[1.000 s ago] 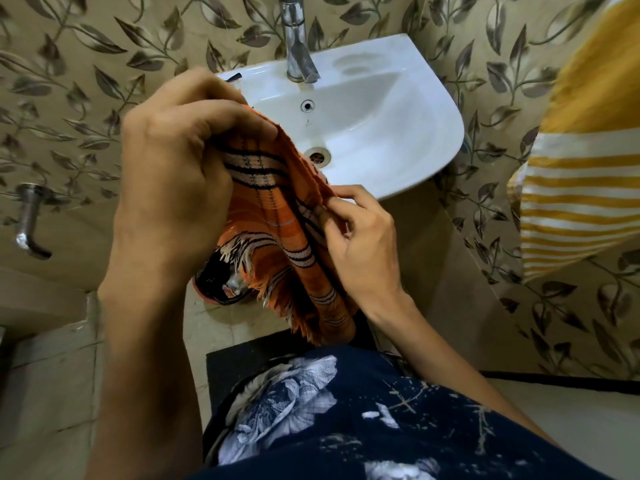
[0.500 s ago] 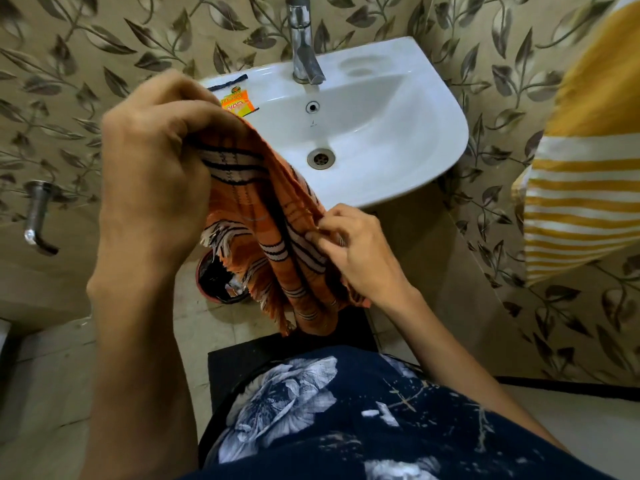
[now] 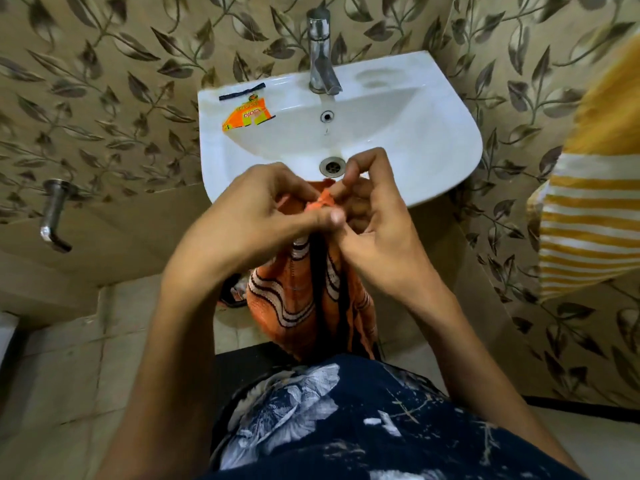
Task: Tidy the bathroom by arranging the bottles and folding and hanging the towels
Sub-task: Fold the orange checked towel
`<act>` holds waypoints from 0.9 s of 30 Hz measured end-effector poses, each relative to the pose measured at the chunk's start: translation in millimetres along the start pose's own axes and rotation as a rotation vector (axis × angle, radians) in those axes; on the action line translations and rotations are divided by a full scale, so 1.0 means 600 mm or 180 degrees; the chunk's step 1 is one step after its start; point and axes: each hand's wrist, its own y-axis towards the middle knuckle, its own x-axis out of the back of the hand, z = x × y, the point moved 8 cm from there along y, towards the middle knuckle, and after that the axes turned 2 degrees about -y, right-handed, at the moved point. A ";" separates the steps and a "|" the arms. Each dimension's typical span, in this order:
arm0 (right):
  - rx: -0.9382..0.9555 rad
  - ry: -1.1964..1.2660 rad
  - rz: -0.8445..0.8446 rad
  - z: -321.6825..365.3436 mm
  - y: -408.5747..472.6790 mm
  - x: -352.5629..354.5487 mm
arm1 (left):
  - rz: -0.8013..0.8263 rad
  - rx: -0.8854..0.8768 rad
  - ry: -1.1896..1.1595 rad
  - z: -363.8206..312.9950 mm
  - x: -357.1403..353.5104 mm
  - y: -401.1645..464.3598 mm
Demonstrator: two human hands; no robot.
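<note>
Head view, looking down. Both hands meet in front of the white sink, at its near rim. The left hand comes in from the left, thumb stretched out to the right, fingers curled onto the top edge of the orange towel. The right hand comes in from the right, fingers bent, index fingertip pressing down on the same top edge; it pinches the cloth there. The 2 hands touch or nearly touch at the pinch point; the image is slightly blurred there, so exact finger placement is unclear.

The orange towel has white and dark wavy stripes. It hangs bunched from the 2 hands, straight down in front of the sink, with its lower end just above the person's dark floral shirt. It is off the floor and not folded flat.

On the sink's left ledge lies an orange and yellow sachet, with a thin dark strip just behind it. The chrome faucet stands at the back centre, and the drain shows just beyond the fingers.

A yellow towel with white stripes hangs at the right edge against the leaf-pattern wall. A chrome wall tap sticks out low on the left. Under the sink, partly hidden by the orange towel, sits a dark object with a red rim; what it is cannot be told.
</note>
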 end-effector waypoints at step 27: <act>-0.0711 -0.1028 -0.0374 -0.043 -0.011 0.063 | 0.0675 0.0098 -0.0188 0.039 0.007 -0.014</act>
